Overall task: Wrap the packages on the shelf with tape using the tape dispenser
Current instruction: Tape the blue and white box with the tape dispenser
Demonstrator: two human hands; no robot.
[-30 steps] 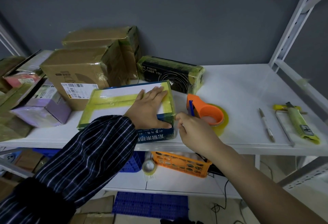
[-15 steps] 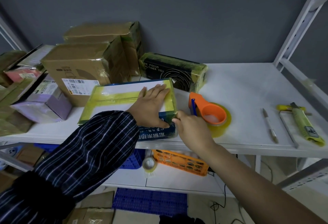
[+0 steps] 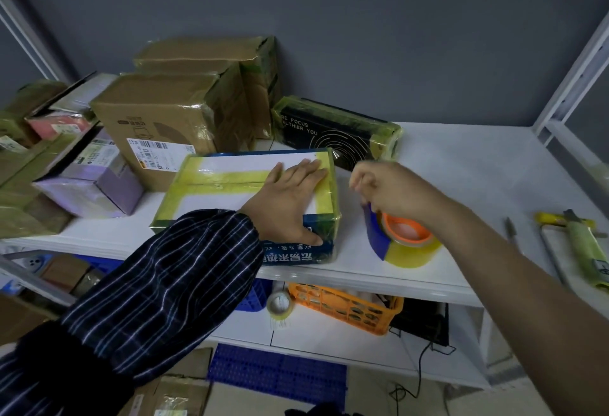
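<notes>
Your left hand (image 3: 290, 198) lies flat on the taped box (image 3: 230, 185), fingers straight and thumb down over its front edge. Your right hand (image 3: 392, 191) is curled over the tape dispenser (image 3: 402, 237) — too blurred to tell whether it grips the blue handle. The dispenser stands on the white shelf (image 3: 478, 178), just right of the box — other packages (image 3: 164, 125) sit behind.

The blurred right hand (image 3: 395, 191) hides the top of the tape dispenser (image 3: 392, 234); its fingers (image 3: 362, 181) perhaps grip it.
</notes>
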